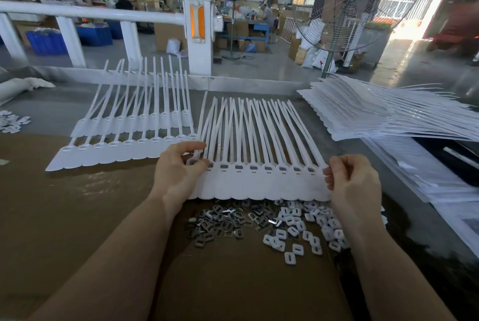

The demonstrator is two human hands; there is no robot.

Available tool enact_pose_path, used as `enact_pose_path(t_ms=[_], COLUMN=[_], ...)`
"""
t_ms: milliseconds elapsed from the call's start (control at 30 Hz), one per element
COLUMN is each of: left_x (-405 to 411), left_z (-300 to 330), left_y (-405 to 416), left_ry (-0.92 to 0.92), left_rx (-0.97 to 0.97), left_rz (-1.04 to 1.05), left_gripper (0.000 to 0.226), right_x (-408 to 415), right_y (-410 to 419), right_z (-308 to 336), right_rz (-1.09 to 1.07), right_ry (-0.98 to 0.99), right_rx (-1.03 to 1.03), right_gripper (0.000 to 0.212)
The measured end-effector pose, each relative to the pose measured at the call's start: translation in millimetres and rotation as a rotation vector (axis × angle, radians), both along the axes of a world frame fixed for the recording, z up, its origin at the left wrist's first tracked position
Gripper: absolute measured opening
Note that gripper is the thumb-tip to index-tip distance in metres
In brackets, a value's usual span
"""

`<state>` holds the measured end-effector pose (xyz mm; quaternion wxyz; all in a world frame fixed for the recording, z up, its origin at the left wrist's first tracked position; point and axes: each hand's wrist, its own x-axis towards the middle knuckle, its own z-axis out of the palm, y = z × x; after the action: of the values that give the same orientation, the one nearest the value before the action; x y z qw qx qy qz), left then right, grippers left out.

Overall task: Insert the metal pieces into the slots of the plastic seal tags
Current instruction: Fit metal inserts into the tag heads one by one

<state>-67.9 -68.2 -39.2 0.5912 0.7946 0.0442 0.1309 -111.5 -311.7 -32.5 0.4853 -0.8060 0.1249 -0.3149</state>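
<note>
Two hands held a white strip of tags (259, 181) just above the brown table (77, 204). The left hand (178, 173) pinched the strip's left end, with thumb and fingers curled on it. The right hand (350, 178) pinched the right end the same way. Each tag in the strip had a small slot near its top, and long thin tails ran away from the person. Below the strip lay a pile of metal pieces (223, 222) on the table. Next to it, on the right, lay a pile of small white caps (305, 230). Two more strips (124, 136) lay to the left, farther back. A big stack of strips (363, 113) sat on the right. A fan (347, 4) stood behind.
</note>
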Motion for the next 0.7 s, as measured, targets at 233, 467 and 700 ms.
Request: enact_pose_path(t_ms=[233, 467, 700], left_x=[0.4, -1.3, -1.7], left_z=[0.7, 3.4, 3.3], left_y=[-0.6, -0.4, -0.2], left_ry=[0.006, 0.026, 0.032], left_rx=[0.006, 0.021, -0.012], left_rz=[0.000, -0.005, -0.015], left_gripper=[0.027, 0.026, 0.027], right_x=[-1.7, 3.5, 6.2], right_y=[-7.4, -21.7, -26.4], right_z=[12.6, 25.2, 29.2], right_rz=[0.057, 0.112, 0.158], right_ry=[-0.018, 0.019, 0.092], right_rx=[0.012, 0.085, 0.038], right_gripper=[0.020, 0.016, 0.020])
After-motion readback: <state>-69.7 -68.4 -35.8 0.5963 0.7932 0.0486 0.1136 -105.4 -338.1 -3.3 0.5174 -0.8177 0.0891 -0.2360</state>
